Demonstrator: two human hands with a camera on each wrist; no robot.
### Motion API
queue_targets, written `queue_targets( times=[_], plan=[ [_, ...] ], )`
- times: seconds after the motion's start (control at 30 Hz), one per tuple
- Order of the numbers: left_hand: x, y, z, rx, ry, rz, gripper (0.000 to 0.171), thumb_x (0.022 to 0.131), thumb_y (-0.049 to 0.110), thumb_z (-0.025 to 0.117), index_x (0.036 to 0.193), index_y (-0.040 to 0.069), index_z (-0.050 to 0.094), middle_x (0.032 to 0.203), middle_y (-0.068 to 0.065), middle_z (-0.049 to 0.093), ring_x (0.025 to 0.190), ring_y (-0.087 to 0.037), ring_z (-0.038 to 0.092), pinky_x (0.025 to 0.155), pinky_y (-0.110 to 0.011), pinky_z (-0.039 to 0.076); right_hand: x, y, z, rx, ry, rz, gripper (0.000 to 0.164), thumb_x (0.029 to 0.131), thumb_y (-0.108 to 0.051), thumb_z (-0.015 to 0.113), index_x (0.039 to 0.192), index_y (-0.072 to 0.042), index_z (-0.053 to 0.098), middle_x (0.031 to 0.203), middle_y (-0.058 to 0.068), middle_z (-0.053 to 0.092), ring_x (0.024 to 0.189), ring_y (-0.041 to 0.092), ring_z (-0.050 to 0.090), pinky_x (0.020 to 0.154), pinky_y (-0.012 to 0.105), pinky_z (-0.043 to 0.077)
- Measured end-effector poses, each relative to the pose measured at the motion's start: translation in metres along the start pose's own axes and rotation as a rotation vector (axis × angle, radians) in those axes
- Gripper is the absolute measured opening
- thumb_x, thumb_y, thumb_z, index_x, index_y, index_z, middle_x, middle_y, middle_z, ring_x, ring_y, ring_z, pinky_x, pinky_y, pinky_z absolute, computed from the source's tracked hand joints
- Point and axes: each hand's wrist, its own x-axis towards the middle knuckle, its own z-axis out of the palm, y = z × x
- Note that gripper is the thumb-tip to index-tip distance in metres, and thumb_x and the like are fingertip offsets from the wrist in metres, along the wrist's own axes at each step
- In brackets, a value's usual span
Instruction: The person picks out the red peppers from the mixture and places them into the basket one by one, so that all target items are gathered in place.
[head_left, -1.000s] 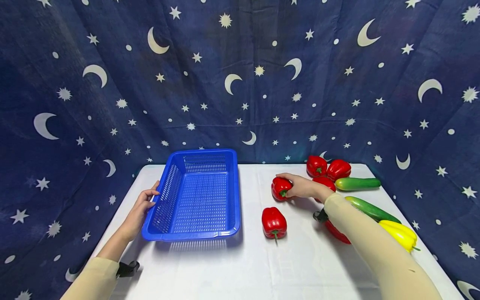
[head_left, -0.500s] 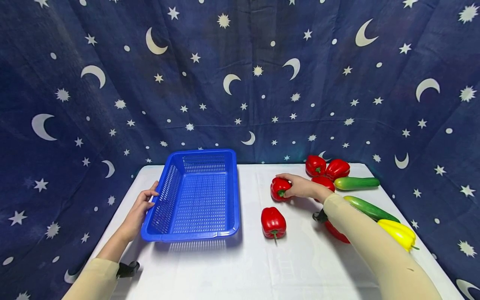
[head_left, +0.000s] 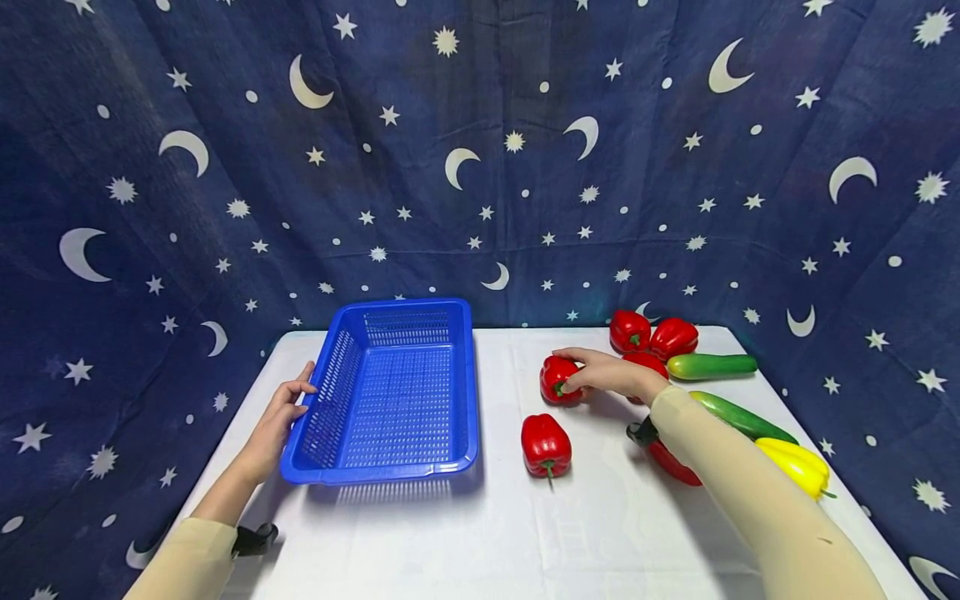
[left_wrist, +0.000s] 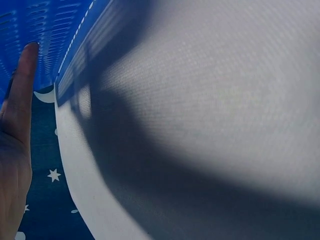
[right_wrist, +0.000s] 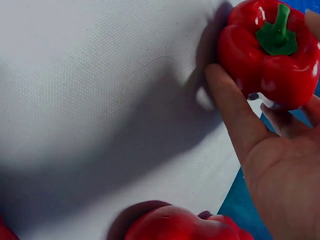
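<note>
A red bell pepper (head_left: 551, 383) stands on the white table, its green stem partly covered by my thumb. My right hand (head_left: 611, 375) holds it, fingers over the top. In the right wrist view my thumb lies along the side of this pepper (right_wrist: 285, 77), with the other fingers across from it. At the left, my left hand (head_left: 272, 429) holds the left rim of a blue plastic basket (head_left: 467, 400). The left wrist view has one straight finger (left_wrist: 25, 75) against the basket's slotted outer wall. Nearer to me lies another red bell pepper (head_left: 545, 443), stem towards me.
Behind my right wrist sit several red bell peppers (head_left: 674, 337). Two cucumbers, one farther back (head_left: 712, 367) and one nearer (head_left: 744, 415), lie at the right with a yellow bell pepper (head_left: 797, 468). My forearm partly hides a red vegetable (head_left: 673, 465). A starry curtain (head_left: 480, 167) encloses the table.
My right thumb has slid slightly left over the held pepper, covering more of its stem. The left hand and basket keep their places; the whole view shifts a little.
</note>
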Motion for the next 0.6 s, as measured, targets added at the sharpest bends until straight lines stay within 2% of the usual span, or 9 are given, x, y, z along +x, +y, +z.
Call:
queue_targets(
  times=[0.1, 0.27, 0.47, 0.6],
  plan=[
    [0.0002, 0.0001, 0.0004, -0.007, -0.001, -0.002, 0.027, 0.098, -0.005, 0.03, 0.124, -0.008, 0.036, 0.17, -0.017, 0.008, 0.157, -0.024, 0.004, 0.104, -0.013, 0.025, -0.0008, 0.0008, -0.0007, 0.006, 0.007, 0.001, 0.083, 0.085, -0.029, 0.08, 0.156, -0.016, 0.039, 0.141, 0.016, 0.049, 0.121, 0.032, 0.05, 0.092, 0.043, 0.052],
    [0.0013, 0.0014, 0.0003, 0.011, -0.003, -0.012, 0.026, 0.098, -0.004, 0.031, 0.124, -0.007, 0.037, 0.17, -0.017, 0.01, 0.157, -0.029, 0.003, 0.102, -0.012, 0.028, -0.0009, 0.0032, -0.0028, -0.014, 0.005, -0.021, 0.082, 0.085, -0.028, 0.08, 0.156, -0.015, 0.04, 0.144, 0.016, 0.046, 0.121, 0.033, 0.05, 0.088, 0.04, 0.053],
    [0.0025, 0.0007, -0.0017, 0.045, -0.007, -0.009, 0.025, 0.097, -0.005, 0.032, 0.121, -0.006, 0.038, 0.17, -0.017, 0.009, 0.157, -0.031, 0.002, 0.103, -0.011, 0.027, 0.0, 0.0048, -0.0036, -0.011, -0.005, -0.024, 0.084, 0.085, -0.029, 0.081, 0.157, -0.016, 0.039, 0.147, 0.017, 0.042, 0.123, 0.034, 0.048, 0.091, 0.041, 0.052],
    [0.002, 0.0014, -0.0008, 0.03, -0.021, -0.009, 0.025, 0.097, -0.005, 0.031, 0.121, -0.006, 0.037, 0.17, -0.018, 0.01, 0.156, -0.036, 0.002, 0.1, -0.014, 0.03, 0.0002, 0.0047, -0.0039, -0.006, -0.011, -0.017, 0.085, 0.085, -0.03, 0.081, 0.157, -0.017, 0.038, 0.148, 0.017, 0.042, 0.122, 0.034, 0.049, 0.09, 0.041, 0.052]
  ],
)
